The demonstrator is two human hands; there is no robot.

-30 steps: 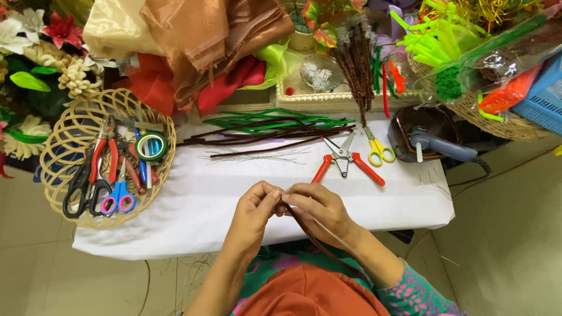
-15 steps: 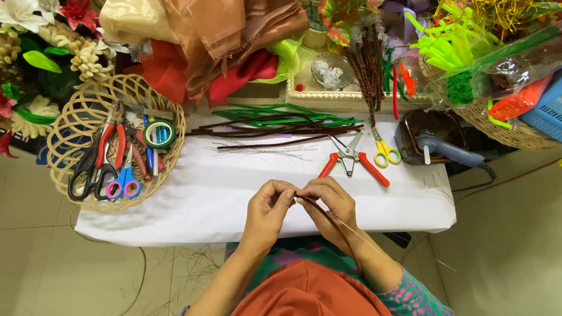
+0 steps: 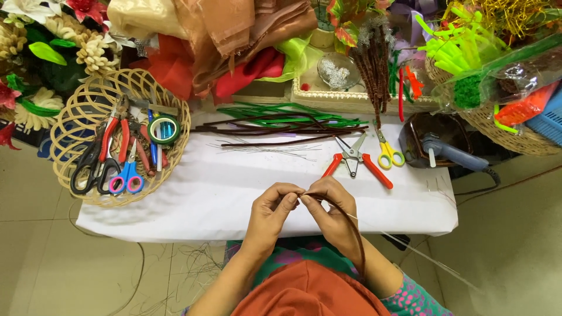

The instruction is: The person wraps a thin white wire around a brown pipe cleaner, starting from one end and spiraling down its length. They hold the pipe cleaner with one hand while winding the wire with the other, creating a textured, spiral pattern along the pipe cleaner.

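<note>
My left hand (image 3: pixel 274 207) and my right hand (image 3: pixel 328 205) meet over the near edge of a white cloth-covered table (image 3: pixel 199 193). Both pinch the end of a thin brown wrapped stem (image 3: pixel 355 234) between fingertips. The stem curves down past my right wrist toward my lap. A thin bare wire (image 3: pixel 421 253) trails from my hands off to the lower right.
A wicker basket (image 3: pixel 76 175) at left holds scissors, pliers and a tape roll. Red-handled pliers (image 3: pixel 354 161) and yellow scissors (image 3: pixel 386 151) lie behind my hands. Green and brown stems (image 3: pixel 287 120), a glue gun (image 3: pixel 451 153), fabric and artificial flowers crowd the back.
My hands stay joined at the stem's end with small finger shifts. The brown stem now hangs lower along my right forearm. The view has drifted slightly.
</note>
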